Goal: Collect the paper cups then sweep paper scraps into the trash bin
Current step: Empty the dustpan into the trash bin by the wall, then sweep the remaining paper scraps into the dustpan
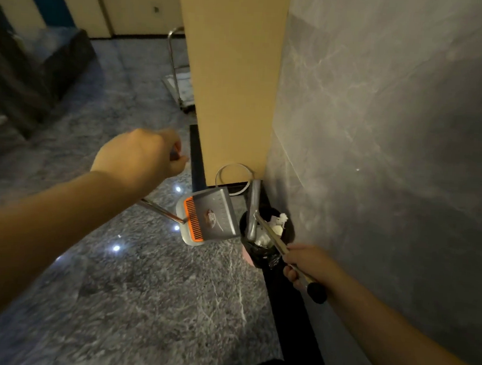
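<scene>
Head | dustpan (208, 215) tilted beside trash bin (264, 247) | bin against wall (378, 134)

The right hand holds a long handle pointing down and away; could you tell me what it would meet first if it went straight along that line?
Most likely the trash bin: the right hand aims straight at it, though depth is unclear.

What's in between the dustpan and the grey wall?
The black-lined trash bin, with white paper scraps inside, and the broom head poking over it, seen in the head view.
</scene>
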`<state>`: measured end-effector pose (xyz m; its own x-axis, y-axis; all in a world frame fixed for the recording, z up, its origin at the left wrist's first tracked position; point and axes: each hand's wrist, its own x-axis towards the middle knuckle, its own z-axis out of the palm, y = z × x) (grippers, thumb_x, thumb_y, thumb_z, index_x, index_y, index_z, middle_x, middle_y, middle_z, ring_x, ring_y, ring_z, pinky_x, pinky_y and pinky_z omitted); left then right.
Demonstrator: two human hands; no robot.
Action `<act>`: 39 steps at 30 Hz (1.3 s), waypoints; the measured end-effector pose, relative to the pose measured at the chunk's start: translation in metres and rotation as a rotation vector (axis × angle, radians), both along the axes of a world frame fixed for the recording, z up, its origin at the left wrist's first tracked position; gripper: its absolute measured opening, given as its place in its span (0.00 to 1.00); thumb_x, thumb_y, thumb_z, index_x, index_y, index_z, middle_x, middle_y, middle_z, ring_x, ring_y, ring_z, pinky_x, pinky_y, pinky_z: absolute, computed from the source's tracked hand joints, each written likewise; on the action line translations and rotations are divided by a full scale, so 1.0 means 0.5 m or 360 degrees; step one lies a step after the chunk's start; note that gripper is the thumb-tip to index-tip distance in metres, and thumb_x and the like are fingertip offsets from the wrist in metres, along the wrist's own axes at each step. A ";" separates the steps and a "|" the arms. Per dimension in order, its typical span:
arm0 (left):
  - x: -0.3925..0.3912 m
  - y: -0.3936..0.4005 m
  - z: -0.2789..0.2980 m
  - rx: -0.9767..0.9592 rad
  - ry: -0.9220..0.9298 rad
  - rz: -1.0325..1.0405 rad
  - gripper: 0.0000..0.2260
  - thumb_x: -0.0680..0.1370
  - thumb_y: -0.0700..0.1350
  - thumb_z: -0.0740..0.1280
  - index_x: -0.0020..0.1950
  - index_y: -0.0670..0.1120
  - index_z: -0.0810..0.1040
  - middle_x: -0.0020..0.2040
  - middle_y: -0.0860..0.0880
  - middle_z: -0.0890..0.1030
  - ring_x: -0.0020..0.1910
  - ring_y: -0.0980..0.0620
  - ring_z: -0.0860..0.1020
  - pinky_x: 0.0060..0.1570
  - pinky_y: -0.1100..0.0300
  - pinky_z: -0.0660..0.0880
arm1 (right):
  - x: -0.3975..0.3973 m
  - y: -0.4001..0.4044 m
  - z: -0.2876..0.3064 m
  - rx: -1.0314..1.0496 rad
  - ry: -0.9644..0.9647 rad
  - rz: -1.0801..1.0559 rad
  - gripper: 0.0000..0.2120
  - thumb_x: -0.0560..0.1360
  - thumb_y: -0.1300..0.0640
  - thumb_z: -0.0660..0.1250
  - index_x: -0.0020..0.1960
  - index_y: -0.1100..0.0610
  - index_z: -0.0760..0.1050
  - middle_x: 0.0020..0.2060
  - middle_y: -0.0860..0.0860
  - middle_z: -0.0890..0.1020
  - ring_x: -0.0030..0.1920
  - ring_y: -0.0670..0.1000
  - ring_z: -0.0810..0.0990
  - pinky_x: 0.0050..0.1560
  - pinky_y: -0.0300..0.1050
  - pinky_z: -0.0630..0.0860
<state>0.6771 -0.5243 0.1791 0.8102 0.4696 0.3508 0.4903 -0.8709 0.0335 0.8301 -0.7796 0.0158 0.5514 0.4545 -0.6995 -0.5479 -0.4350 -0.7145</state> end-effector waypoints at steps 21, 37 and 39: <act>-0.479 -0.320 -0.157 -0.0336 -0.0214 0.1426 0.13 0.76 0.58 0.68 0.51 0.49 0.77 0.29 0.57 0.68 0.26 0.53 0.69 0.25 0.64 0.62 | -0.203 0.072 -0.028 -0.0189 -0.0286 0.1474 0.22 0.76 0.67 0.62 0.70 0.57 0.69 0.25 0.56 0.77 0.21 0.49 0.73 0.22 0.38 0.69; -1.077 -0.594 -0.231 -0.0467 -0.0520 0.2506 0.14 0.75 0.59 0.68 0.55 0.53 0.79 0.45 0.47 0.83 0.44 0.42 0.80 0.37 0.55 0.72 | -0.863 0.109 -0.048 -0.0166 -0.0197 0.2398 0.19 0.78 0.68 0.60 0.65 0.53 0.68 0.29 0.58 0.74 0.19 0.47 0.70 0.20 0.34 0.65; -1.151 -0.632 -0.240 -0.0476 -0.0592 0.2616 0.14 0.75 0.59 0.69 0.55 0.53 0.79 0.45 0.48 0.83 0.44 0.42 0.80 0.40 0.55 0.74 | -0.958 0.102 -0.060 -0.0163 -0.0159 0.2488 0.16 0.78 0.68 0.60 0.60 0.51 0.68 0.28 0.58 0.73 0.17 0.46 0.69 0.19 0.33 0.64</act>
